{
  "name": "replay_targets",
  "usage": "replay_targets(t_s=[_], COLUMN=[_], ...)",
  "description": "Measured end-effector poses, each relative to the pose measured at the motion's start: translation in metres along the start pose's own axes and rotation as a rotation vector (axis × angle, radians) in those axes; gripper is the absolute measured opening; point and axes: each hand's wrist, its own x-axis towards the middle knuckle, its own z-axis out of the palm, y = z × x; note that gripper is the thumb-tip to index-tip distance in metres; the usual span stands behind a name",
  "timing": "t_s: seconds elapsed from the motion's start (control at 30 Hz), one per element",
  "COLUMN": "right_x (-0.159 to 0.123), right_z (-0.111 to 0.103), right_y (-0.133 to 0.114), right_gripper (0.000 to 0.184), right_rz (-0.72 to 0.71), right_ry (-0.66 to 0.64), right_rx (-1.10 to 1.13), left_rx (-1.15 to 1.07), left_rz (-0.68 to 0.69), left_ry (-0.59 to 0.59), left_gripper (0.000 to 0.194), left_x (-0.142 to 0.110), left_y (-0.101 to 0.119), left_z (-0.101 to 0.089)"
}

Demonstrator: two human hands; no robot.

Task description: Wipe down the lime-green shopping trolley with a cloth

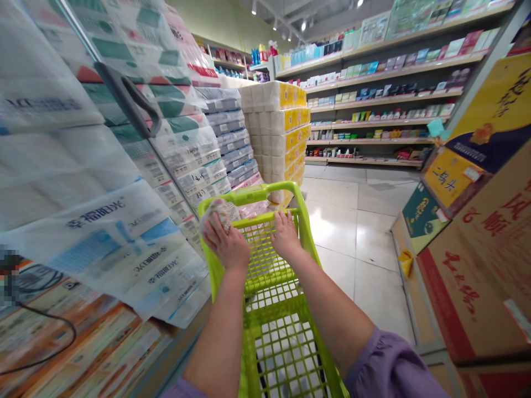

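The left hand (228,246) has its fingers lightly bent over a crumpled cloth (216,211), holding it against the rim of the green cart (306,226). The right hand (287,237) lays slightly curled fingers over the cart's crossbar, though whether they close around it I cannot tell; the cart stands beside stacked tissue packs (120,213).

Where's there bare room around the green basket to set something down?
Bare white floor tiles lie between the green mesh basket and the stacked cartons on the right, reaching back to the shelves. Crowded: the left side, piled with tissue packs, and the basket's far end, where the left hand holds a crumpled cloth and the right hand rests.
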Motion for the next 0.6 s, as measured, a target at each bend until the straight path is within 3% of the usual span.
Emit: replay_targets(t_s=[0.07, 0.13, 0.27, 0.6], right_x=[0.000, 0.000, -0.001, 0.000], right_z=[0.001, 0.001, 0.000, -0.002], right_y=[0.000, 0.001, 0.000, 0.000], right_gripper=[0.067, 0.067, 0.067, 0.066], right_rz=[-0.001, -0.001, -0.004, -0.004], right_ry=[-0.001, 0.002, 0.003, -0.008], right_rx=[0.009, 0.020, 0.032, 0.022], left_rx=[0.043, 0.077, 0.137, 0.112], left_rz=[-0.124, -0.172, -0.130, -0.042], left_ry=[0.057, 0.007, -0.125, -0.096], left_gripper=[0.047, 0.047, 0.046, 0.053], left_x=[0.002, 0.003, 0.001, 0.006], left_y=[-0.006, -0.011, -0.016, -0.021], left_z=[-0.003, -0.001, 0.009, 0.017])
